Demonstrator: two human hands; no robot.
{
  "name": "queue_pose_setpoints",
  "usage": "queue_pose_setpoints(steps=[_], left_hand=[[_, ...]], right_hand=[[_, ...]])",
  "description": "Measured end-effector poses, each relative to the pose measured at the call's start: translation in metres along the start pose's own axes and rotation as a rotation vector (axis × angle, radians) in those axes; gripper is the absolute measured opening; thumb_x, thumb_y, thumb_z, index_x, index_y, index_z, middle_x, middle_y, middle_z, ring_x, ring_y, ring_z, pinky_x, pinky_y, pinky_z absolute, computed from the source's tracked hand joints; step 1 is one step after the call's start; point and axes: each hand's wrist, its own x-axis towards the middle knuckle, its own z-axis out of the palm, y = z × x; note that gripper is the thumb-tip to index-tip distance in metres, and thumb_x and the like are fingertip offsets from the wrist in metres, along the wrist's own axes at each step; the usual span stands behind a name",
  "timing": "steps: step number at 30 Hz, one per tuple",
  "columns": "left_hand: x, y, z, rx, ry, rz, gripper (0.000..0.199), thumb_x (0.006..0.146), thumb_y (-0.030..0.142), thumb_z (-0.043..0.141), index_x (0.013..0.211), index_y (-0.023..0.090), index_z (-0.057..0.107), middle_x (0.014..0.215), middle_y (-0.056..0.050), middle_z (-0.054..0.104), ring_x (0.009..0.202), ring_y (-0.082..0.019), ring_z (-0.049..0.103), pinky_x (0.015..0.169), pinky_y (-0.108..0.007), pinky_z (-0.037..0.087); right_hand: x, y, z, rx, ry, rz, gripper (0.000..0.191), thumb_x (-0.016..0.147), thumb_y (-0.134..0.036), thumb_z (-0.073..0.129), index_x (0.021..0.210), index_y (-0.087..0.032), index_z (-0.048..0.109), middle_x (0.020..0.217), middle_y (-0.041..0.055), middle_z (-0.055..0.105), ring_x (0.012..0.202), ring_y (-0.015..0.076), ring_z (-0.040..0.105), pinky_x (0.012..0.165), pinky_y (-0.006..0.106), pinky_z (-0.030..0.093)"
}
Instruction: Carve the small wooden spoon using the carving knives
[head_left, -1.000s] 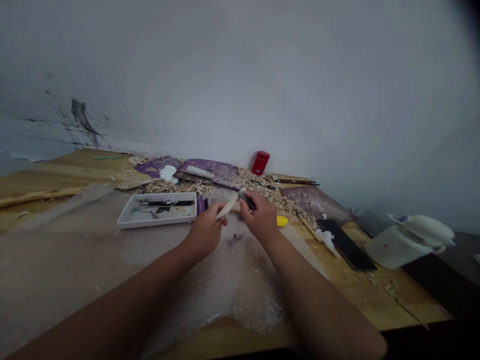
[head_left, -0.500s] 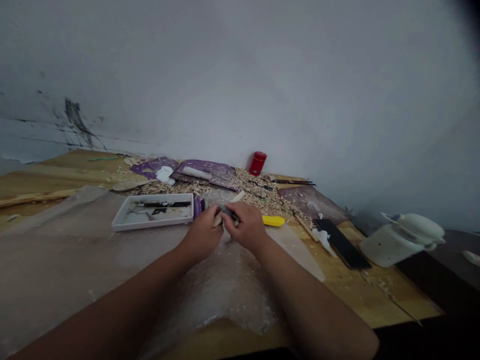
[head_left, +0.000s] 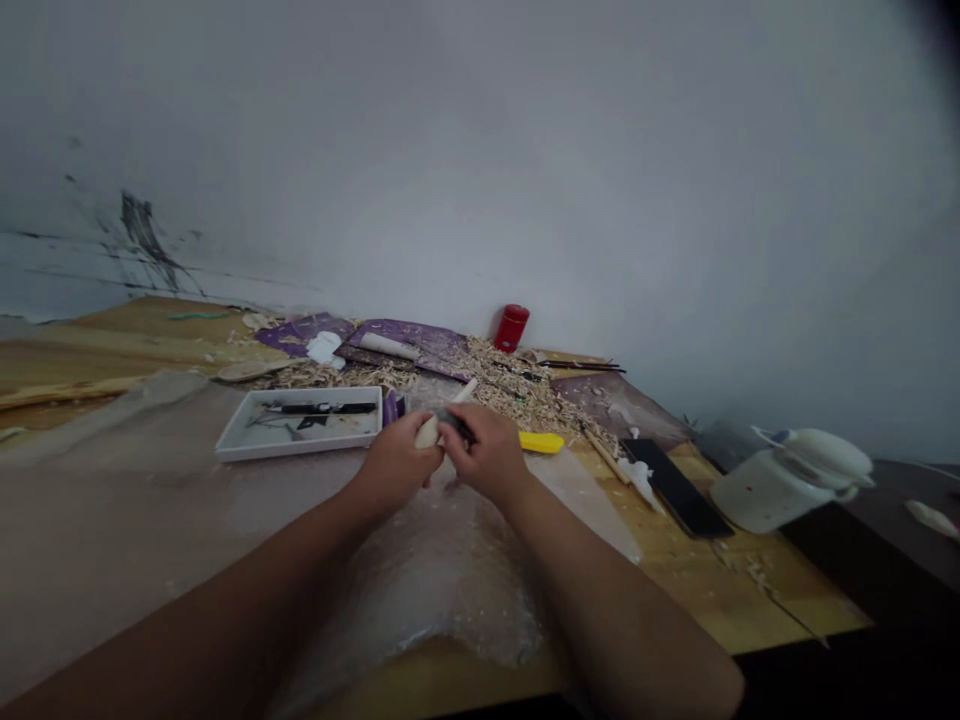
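The left hand (head_left: 394,456) and right hand (head_left: 487,456) clamp pale wood (head_left: 428,433) beside a white tray (head_left: 300,451).

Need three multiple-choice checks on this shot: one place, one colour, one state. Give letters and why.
1. Where is the white tray relative to the left hand? A) left of it B) right of it C) under it
2. What colour is the can? A) blue B) green C) red
3. Where is the wood piece? A) in the tray B) in the left hand C) on the shavings

1 A: the tray sits left of that hand.
2 C: the can's body is red.
3 B: the left hand's fingers wrap it, beside the dark tool in the right hand.
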Motion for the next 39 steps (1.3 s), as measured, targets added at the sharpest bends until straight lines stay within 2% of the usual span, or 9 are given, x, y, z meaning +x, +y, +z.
queue_pose_setpoints(steps=[4,9,14,19,24,28,31,34,39], left_hand=[[-0.001,0.003,-0.001,0.007,0.023,-0.039,0.033,0.063,0.019,0.047,0.096,0.017,0.05,0.048,0.006,0.047,0.037,-0.009,0.046,0.037,-0.019,0.035],[-0.001,0.006,-0.003,-0.036,0.033,-0.001,0.026,0.064,0.02,0.045,0.089,0.016,0.052,0.058,0.003,0.052,0.04,-0.008,0.047,0.039,-0.019,0.037],[-0.001,0.004,-0.002,0.082,0.041,0.008,0.035,0.062,0.016,0.046,0.097,0.018,0.05,0.054,0.005,0.05,0.039,-0.009,0.049,0.04,-0.019,0.037],[-0.001,0.0,-0.002,0.088,0.036,0.073,0.022,0.066,0.021,0.045,0.087,0.017,0.052,0.059,0.003,0.052,0.043,-0.009,0.05,0.042,-0.019,0.037],[0.001,-0.002,0.001,0.051,0.059,0.023,0.029,0.062,0.021,0.052,0.091,0.019,0.051,0.066,0.002,0.053,0.044,-0.008,0.05,0.042,-0.019,0.039],[0.003,-0.005,0.004,-0.065,0.09,0.009,0.02,0.064,0.025,0.053,0.082,0.018,0.049,0.065,0.002,0.05,0.046,-0.009,0.052,0.042,-0.02,0.042],[0.003,-0.007,0.004,-0.114,0.032,-0.004,0.02,0.067,0.028,0.052,0.084,0.018,0.049,0.057,0.004,0.048,0.042,-0.009,0.051,0.043,-0.021,0.043],[0.002,-0.004,0.003,-0.178,0.012,-0.005,0.026,0.067,0.031,0.053,0.09,0.018,0.05,0.056,0.005,0.045,0.041,-0.008,0.048,0.042,-0.022,0.044],[-0.002,0.003,0.001,-0.258,0.002,0.005,0.026,0.068,0.03,0.051,0.09,0.015,0.052,0.056,0.004,0.043,0.043,-0.008,0.045,0.041,-0.021,0.04]], right_hand=[[0.001,0.006,-0.002,-0.057,0.136,0.152,0.022,0.078,-0.027,0.045,0.092,-0.015,0.055,0.081,0.0058,0.061,0.072,0.0146,0.056,0.067,0.025,0.043],[0.0,0.0,-0.001,-0.009,-0.034,-0.072,0.021,0.076,-0.028,0.047,0.093,-0.017,0.056,0.079,0.004,0.062,0.072,0.0139,0.056,0.068,0.024,0.042],[0.003,0.004,-0.003,-0.051,0.138,0.076,0.021,0.077,-0.027,0.046,0.091,-0.016,0.056,0.082,0.006,0.062,0.073,0.0145,0.056,0.068,0.025,0.043],[0.002,-0.001,0.0,0.011,-0.054,-0.078,0.021,0.076,-0.028,0.047,0.091,-0.017,0.057,0.079,0.0039,0.062,0.072,0.0137,0.056,0.068,0.024,0.042],[0.007,0.016,-0.006,0.067,0.157,0.247,0.02,0.076,-0.03,0.048,0.09,-0.018,0.055,0.077,0.0031,0.059,0.067,0.0135,0.053,0.063,0.026,0.042],[0.011,0.027,-0.004,0.446,0.331,0.482,0.025,0.077,-0.035,0.048,0.096,-0.019,0.049,0.069,-0.001,0.053,0.059,0.011,0.05,0.051,0.022,0.042],[0.01,0.022,0.003,0.681,0.332,0.541,0.024,0.078,-0.035,0.047,0.096,-0.02,0.047,0.065,-0.0033,0.048,0.05,0.0085,0.045,0.043,0.019,0.039],[0.007,0.013,0.006,0.658,0.291,0.486,0.021,0.079,-0.033,0.046,0.096,-0.02,0.048,0.067,-0.0027,0.05,0.053,0.009,0.047,0.048,0.021,0.041],[0.003,0.005,-0.003,0.265,0.217,0.229,0.025,0.076,-0.027,0.05,0.1,-0.02,0.05,0.087,0.003,0.057,0.074,0.0131,0.054,0.067,0.026,0.043]])
